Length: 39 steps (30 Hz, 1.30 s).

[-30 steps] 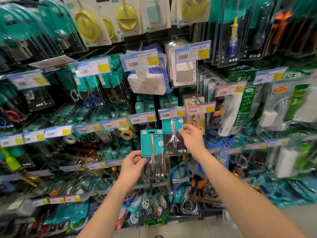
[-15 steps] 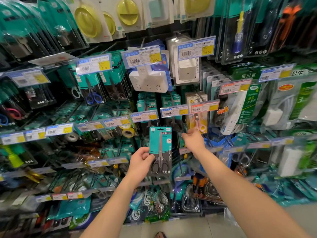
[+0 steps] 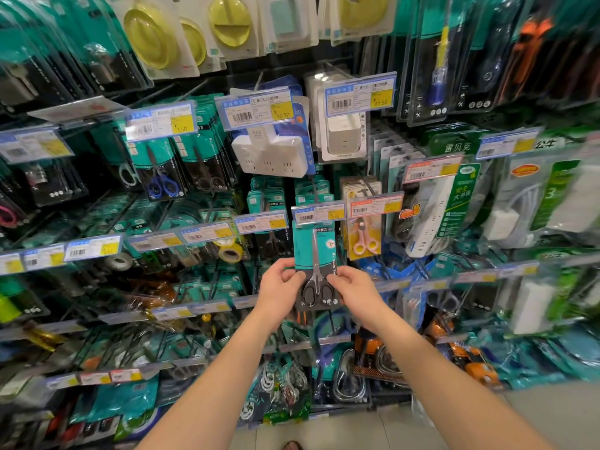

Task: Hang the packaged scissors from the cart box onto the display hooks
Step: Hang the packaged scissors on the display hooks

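Scissors hang upright between two hands at the middle of a crowded display rack. The left hand pinches the lower left edge of the pack of scissors, thumb on the front and fingers curled behind. The right hand pinches the lower right edge in the same way, so the pack sits squeezed between both hands, just above the wrists.

The pack is a card, teal on its upper part and dark at the bottom, with one pair sealed on it: silver blades and black handle loops. Its long axis runs straight up and down, blades pointing up and handles at the bottom beside the thumbs. The top edge is tucked behind a price tag; whether the hole is on the hook cannot be told.

Well to the left hang blue-handled scissors, nearer a yellow tape roll, and just to the right small pink scissors.
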Motion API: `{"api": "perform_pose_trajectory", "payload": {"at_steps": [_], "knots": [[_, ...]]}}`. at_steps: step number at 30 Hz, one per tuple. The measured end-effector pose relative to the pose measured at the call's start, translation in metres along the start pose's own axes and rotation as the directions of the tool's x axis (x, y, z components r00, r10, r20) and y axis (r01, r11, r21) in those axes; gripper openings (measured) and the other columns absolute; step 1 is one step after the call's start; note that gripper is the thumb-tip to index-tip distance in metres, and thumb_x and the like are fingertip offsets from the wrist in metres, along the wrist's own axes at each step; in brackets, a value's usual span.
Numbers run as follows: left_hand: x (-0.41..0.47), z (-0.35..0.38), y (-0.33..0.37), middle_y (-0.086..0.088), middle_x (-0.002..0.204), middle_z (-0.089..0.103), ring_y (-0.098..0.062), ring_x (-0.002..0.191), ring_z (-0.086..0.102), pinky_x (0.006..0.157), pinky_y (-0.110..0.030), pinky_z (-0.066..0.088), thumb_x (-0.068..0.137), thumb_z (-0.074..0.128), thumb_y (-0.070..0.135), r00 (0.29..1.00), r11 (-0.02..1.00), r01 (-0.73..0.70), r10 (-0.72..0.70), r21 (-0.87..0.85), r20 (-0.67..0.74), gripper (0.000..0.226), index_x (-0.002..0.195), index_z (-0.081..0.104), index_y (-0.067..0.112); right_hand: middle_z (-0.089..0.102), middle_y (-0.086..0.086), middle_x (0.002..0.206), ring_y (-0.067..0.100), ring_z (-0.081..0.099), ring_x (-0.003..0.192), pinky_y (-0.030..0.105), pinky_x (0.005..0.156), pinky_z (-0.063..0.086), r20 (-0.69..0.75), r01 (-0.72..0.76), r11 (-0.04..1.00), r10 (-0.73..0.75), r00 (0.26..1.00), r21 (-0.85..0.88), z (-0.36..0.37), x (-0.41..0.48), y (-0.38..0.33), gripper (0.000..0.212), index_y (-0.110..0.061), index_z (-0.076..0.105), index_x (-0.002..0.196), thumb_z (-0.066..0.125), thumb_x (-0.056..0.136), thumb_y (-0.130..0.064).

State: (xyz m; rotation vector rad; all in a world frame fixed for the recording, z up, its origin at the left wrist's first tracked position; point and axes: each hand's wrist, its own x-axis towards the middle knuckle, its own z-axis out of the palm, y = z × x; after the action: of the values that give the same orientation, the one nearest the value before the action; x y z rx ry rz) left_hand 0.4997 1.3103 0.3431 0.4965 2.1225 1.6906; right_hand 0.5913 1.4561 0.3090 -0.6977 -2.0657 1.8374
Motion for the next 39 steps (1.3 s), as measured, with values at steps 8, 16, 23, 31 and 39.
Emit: {"api": "perform_pose_trajectory", "payload": {"at_steps": [8,16,23,31,39], "knots": [[0.008,0.006,0.006,-0.003,0.097,0.079,-0.024,0.092,0.074,0.085,-0.039,0.058,0.098,0.064,0.008,0.998,0.999,-0.051,0.051,-0.014,0.024,0.024,0.12,0.065,0.017,0.065,-0.016,0.061,-0.002,0.051,0.054,0.015,0.054,0.04,-0.061,0.083,0.996,-0.084,0.995,-0.023,-0.009,0.006,-0.008,0.016,-0.023,0.074,0.097,0.058,0.101,-0.022],[0.016,0.005,0.004,-0.001,0.097,0.079,-0.027,0.095,0.074,0.091,-0.046,0.059,0.098,0.063,0.011,0.996,0.996,-0.089,0.089,-0.009,0.025,0.021,0.116,0.066,0.022,0.078,-0.006,0.093,0.003,0.071,0.081,0.019,0.071,0.052,-0.073,0.088,0.996,-0.087,0.993,0.002,-0.007,0.006,-0.013,0.017,-0.016,0.074,0.108,0.058,0.101,-0.019],[0.024,0.007,0.01,-0.001,0.092,0.079,-0.015,0.081,0.074,0.076,-0.036,0.06,0.098,0.063,0.01,0.996,0.995,-0.094,0.094,-0.024,0.004,0.025,0.12,0.066,0.021,0.072,-0.016,0.077,-0.006,0.063,0.07,0.017,0.068,0.047,-0.092,0.044,0.999,-0.043,0.995,0.008,-0.008,0.018,-0.018,0.015,-0.017,0.073,0.094,0.06,0.101,-0.017],[0.039,0.016,0.009,0.001,0.09,0.07,-0.012,0.083,0.065,0.085,-0.027,0.052,0.099,0.065,0.021,0.988,0.995,-0.084,0.089,0.049,-0.127,0.034,0.131,0.057,0.019,0.059,0.036,0.122,0.047,0.057,0.114,0.054,0.103,0.043,-0.175,0.038,0.996,-0.051,0.983,-0.078,-0.006,0.047,-0.033,0.043,0.017,0.059,0.115,0.063,0.097,-0.021],[0.023,0.004,0.005,0.005,0.119,0.066,-0.014,0.105,0.064,0.093,-0.03,0.054,0.099,0.056,0.006,0.986,0.967,-0.124,0.144,0.224,-0.078,0.032,0.128,0.063,0.017,0.063,0.013,0.137,0.027,0.056,0.127,0.023,0.095,0.038,-0.178,-0.108,0.987,0.087,0.98,-0.116,-0.014,0.079,-0.042,0.044,0.0,0.062,0.132,0.063,0.098,-0.028]]}}
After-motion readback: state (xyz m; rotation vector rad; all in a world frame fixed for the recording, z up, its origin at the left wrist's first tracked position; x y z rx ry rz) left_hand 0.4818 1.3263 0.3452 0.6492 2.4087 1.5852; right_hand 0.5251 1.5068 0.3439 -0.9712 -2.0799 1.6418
